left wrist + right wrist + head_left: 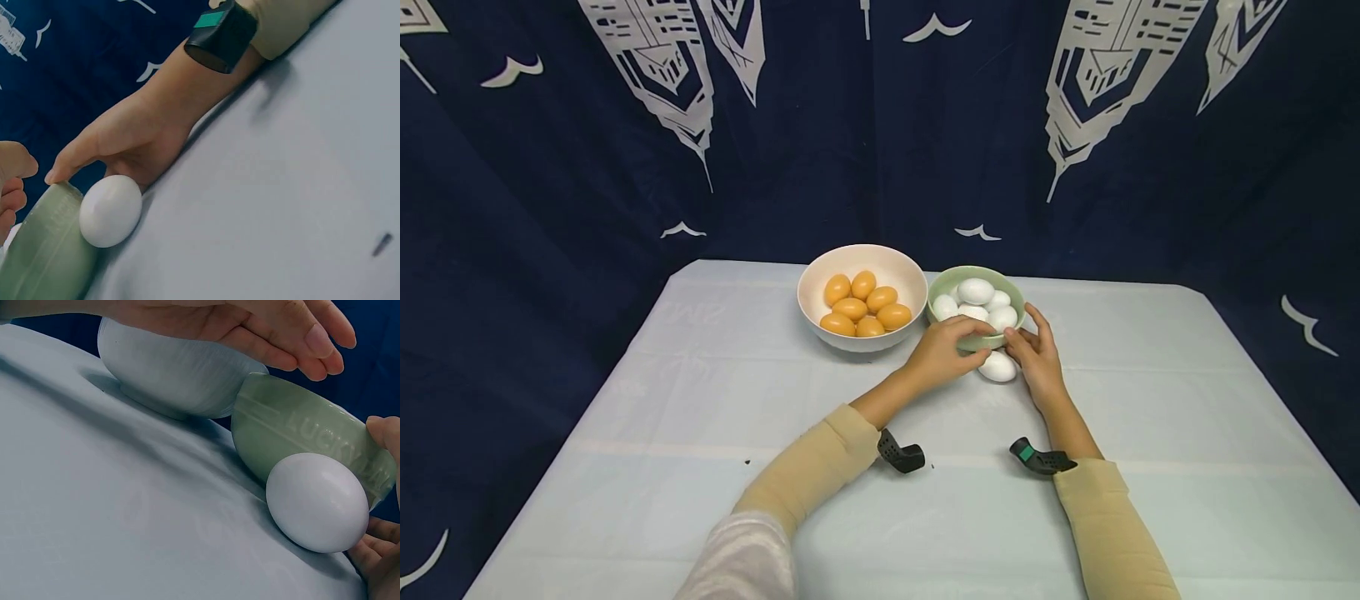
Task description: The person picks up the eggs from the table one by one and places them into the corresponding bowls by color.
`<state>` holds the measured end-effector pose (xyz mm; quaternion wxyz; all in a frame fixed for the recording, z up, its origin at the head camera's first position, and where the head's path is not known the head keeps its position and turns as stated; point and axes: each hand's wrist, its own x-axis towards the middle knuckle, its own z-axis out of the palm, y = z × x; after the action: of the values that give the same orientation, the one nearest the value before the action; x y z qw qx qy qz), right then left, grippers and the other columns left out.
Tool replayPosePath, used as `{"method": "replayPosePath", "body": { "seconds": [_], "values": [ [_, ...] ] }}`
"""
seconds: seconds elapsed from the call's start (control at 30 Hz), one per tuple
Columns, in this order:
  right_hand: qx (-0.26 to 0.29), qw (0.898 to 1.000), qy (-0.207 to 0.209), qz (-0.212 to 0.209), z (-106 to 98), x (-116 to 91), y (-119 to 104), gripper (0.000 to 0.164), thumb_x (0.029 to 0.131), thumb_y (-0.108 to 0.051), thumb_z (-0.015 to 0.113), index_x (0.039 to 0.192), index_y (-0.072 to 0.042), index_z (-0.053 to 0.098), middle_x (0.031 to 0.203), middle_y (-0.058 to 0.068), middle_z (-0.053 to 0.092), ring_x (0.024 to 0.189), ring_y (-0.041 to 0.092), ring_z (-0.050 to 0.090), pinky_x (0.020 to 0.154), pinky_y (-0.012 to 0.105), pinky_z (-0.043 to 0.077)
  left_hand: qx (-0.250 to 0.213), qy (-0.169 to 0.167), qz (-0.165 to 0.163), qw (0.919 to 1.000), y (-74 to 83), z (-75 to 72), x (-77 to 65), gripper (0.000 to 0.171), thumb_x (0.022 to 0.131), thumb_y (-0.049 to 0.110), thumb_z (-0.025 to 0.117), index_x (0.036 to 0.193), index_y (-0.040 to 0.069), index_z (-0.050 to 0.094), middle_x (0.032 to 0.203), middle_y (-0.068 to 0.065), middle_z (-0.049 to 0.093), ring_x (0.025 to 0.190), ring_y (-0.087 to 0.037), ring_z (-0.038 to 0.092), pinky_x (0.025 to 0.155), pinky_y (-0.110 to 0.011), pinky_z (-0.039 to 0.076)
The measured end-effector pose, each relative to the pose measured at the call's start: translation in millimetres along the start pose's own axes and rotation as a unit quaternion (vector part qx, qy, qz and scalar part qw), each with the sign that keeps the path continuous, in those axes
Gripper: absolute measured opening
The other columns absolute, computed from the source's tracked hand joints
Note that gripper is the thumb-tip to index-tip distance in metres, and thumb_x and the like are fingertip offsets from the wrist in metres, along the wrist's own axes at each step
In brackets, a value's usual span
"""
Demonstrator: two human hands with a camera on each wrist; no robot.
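Observation:
A light green bowl (962,273) with raised lettering on its side holds several white eggs (976,291). My right hand (1039,360) holds the bowl at its near right side, thumb on the rim and fingers around the outside. One white egg (317,503) lies on the table against the front of the bowl, near the right hand's fingers. Over the bowl's near left rim hovers my left hand (942,352), its fingers loosely bent with nothing between them. The right wrist view shows its fingertips (319,344) above the rim.
To the left, right beside the green bowl, stands a larger cream bowl (808,296) with several orange eggs (850,309). Both bowls are near the back edge of the white-covered table (647,400). A dark blue patterned curtain (880,150) hangs behind.

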<state>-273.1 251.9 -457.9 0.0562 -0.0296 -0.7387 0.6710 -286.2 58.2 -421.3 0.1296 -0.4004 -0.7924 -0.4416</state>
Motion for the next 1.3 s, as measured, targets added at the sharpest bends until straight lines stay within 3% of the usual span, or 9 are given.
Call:
{"method": "replayPosePath", "body": {
  "seconds": [0.2, 0.43, 0.7, 0.87, 1.3],
  "values": [
    [-0.002, 1.000, -0.002, -0.006, -1, 1, 3, 0.072, 0.099, -0.036, 0.056, 0.157, -0.024, 0.016, 0.146, 0.026, 0.037, 0.107, 0.008, 0.052, 0.088, 0.014, 0.043, 0.001, -0.034, -0.002, 0.9994, -1.9, 3.2, -9.7, 0.027, 0.086, 0.009, 0.074, 0.112, 0.004, 0.069, 0.110, -0.005, 0.070, 0.100, -0.015, 0.064, 0.090, -0.014, 0.043],
    [-0.004, 1.000, 0.003, -0.008, -1, 1, 2, 0.071, 0.099, -0.036, 0.057, 0.157, -0.024, 0.018, 0.144, 0.026, 0.040, 0.106, 0.006, 0.052, 0.088, 0.015, 0.043, 0.002, -0.067, -0.029, 0.9973, -6.4, 2.8, -19.1, 0.030, 0.085, 0.009, 0.074, 0.114, 0.004, 0.069, 0.113, -0.006, 0.068, 0.102, -0.014, 0.063, 0.091, -0.014, 0.043],
    [-0.006, 1.000, 0.004, -0.008, -1, 1, 3, 0.070, 0.099, -0.035, 0.056, 0.157, -0.025, 0.017, 0.144, 0.026, 0.039, 0.105, 0.006, 0.052, 0.088, 0.014, 0.043, 0.077, -0.133, -0.059, 0.9864, -8.9, 10.0, -26.5, 0.041, 0.088, 0.021, 0.074, 0.126, 0.010, 0.063, 0.123, -0.004, 0.063, 0.111, -0.014, 0.058, 0.096, -0.019, 0.042],
    [-0.006, 1.000, 0.001, -0.009, 0, 1, 3, 0.071, 0.099, -0.035, 0.056, 0.157, -0.025, 0.017, 0.145, 0.026, 0.039, 0.108, 0.008, 0.052, 0.088, 0.014, 0.043, 0.098, -0.142, -0.072, 0.9823, -7.7, 15.1, -26.1, 0.049, 0.089, 0.024, 0.073, 0.133, 0.010, 0.059, 0.130, -0.005, 0.060, 0.122, -0.014, 0.054, 0.102, -0.022, 0.038],
    [-0.003, 1.000, -0.002, -0.011, -1, 0, 2, 0.071, 0.099, -0.034, 0.056, 0.157, -0.026, 0.016, 0.145, 0.026, 0.038, 0.106, 0.006, 0.052, 0.089, 0.014, 0.043, 0.130, -0.140, -0.092, 0.9774, -6.5, 34.1, -19.0, 0.059, 0.089, 0.028, 0.071, 0.142, 0.013, 0.050, 0.137, -0.004, 0.056, 0.125, -0.014, 0.052, 0.103, -0.024, 0.038]
  ]
}}
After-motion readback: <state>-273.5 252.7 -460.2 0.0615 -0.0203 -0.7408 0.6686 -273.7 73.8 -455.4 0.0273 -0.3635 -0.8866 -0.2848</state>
